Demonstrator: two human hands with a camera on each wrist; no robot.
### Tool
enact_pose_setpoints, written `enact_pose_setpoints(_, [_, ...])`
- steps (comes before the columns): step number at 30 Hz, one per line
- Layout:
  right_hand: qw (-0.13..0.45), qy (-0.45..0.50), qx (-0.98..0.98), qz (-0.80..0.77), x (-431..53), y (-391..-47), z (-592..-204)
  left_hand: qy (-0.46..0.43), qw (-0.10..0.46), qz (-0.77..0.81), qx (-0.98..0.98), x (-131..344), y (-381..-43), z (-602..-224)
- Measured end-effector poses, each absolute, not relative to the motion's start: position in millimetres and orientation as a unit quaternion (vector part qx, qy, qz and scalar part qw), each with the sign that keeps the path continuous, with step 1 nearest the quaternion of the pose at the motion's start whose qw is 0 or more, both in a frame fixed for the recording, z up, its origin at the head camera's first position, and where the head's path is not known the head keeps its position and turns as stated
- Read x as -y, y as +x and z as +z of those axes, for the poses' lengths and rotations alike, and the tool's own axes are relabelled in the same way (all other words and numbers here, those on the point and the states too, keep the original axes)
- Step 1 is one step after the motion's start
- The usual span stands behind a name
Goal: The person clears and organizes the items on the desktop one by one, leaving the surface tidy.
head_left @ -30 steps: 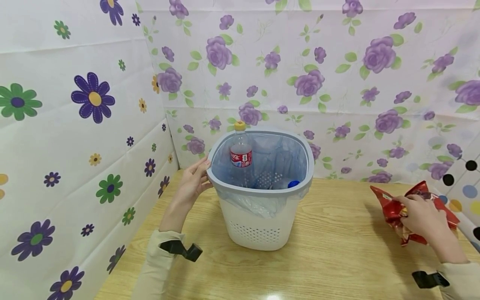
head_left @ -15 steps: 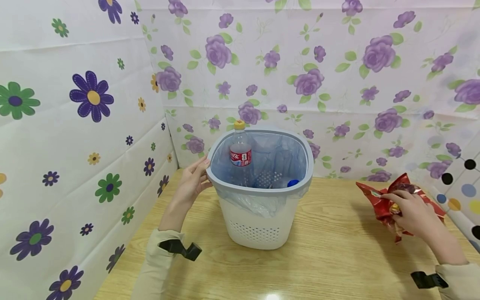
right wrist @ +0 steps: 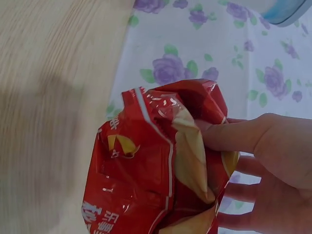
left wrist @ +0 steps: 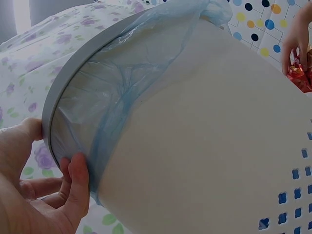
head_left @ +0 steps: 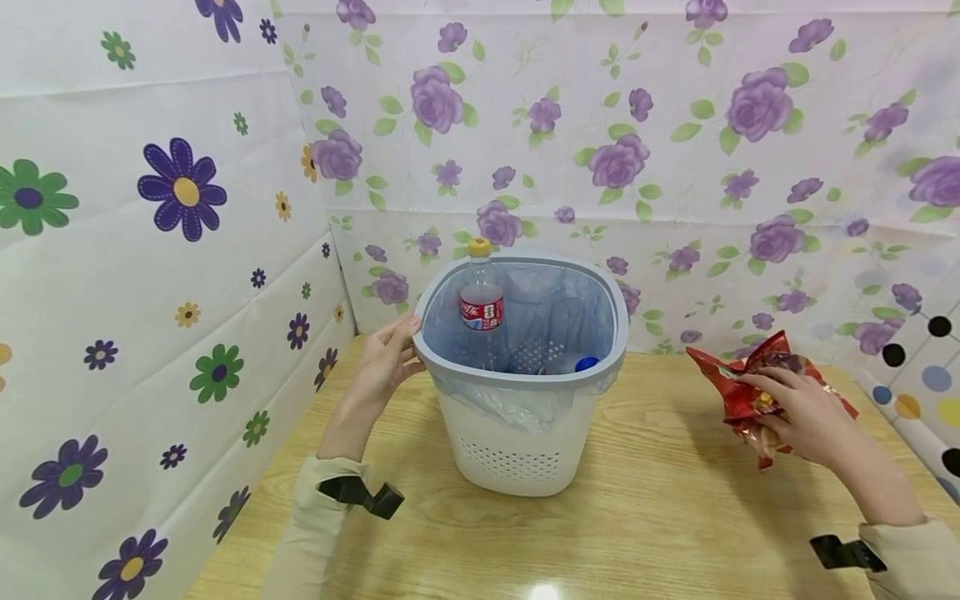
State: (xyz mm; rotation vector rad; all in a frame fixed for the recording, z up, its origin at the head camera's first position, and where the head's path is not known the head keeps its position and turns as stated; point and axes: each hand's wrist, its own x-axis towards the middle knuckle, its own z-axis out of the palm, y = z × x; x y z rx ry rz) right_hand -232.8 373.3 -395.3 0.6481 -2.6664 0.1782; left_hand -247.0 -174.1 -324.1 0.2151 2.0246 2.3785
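A white trash bin [head_left: 517,454] with a grey rim stands mid-table, lined with a thin blue plastic bag [head_left: 585,304]. My left hand [head_left: 386,362] pinches the left of its rim; in the left wrist view the thumb touches the rim's edge and the fingers curl under against the liner. My right hand [head_left: 813,417] grips a crumpled red chip bag [right wrist: 131,170] at the right, its thumb pressed into the folds and its fingers behind. Upright in the bin, a clear soda bottle [head_left: 482,310] with a red label and yellow cap pokes above the rim.
Low inside the bin lies another clear bottle with a blue cap [head_left: 587,363]. The wooden table [head_left: 660,517] meets a flowered cloth wall [head_left: 675,167] at the back, a flowered sheet [head_left: 112,317] on the left and a dotted sheet [head_left: 930,375] on the right.
My right hand has carried the chip bag left toward the bin. The left hand stays at the rim, and the bin has not moved.
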Motion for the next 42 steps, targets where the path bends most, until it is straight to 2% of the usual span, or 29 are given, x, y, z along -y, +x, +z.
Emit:
enact_pose_setpoints(12, [0.281, 0.290, 0.911, 0.079, -344.7, -231.3, -373.1, 0.084, -0.014, 0.745, -0.662, 175.7, -246.9, -321.7])
enact_pose_setpoints(29, [0.333, 0.328, 0.882, 0.058, -327.1, -227.1, -343.0, 0.085, 0.031, 0.732, -0.675, 182.6, -243.5, -308.0])
enact_pose_setpoints(42, [0.373, 0.340, 0.861, 0.061, -314.4, -225.8, -317.6, 0.071, 0.035, 0.737, -0.671, 181.8, -244.4, -308.6])
